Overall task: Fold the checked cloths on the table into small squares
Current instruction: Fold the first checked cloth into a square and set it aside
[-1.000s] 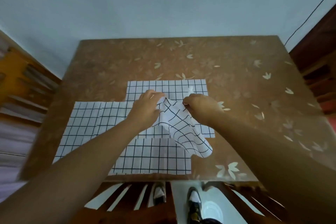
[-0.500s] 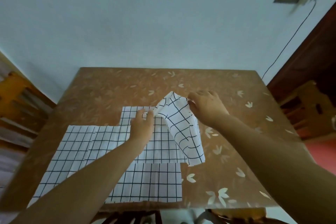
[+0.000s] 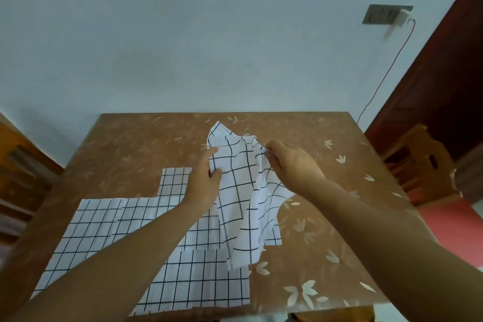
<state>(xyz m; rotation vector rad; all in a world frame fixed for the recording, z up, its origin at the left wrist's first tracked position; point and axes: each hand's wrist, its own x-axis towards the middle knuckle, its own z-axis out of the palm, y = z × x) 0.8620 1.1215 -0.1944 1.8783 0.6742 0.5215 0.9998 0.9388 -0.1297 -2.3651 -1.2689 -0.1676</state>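
A white cloth with black checks point(image 3: 241, 191) hangs lifted above the table, crumpled and drooping toward the near edge. My left hand point(image 3: 205, 184) pinches its left edge between thumb and fingers. My right hand point(image 3: 292, 167) grips its upper right edge. Under and around it several other checked cloths lie flat and overlapping: one at the left point(image 3: 94, 227), one at the near middle point(image 3: 201, 282), one further back point(image 3: 173, 181).
The brown table point(image 3: 146, 144) with a pale leaf pattern stands against a light blue wall. A wooden chair point(image 3: 418, 162) is at the right. A wall socket point(image 3: 386, 14) with a plug and red cable is up on the wall.
Both hands have raised the cloth higher and further from me, and the left hand now pinches its left edge. The camera has tilted up, showing more wall.
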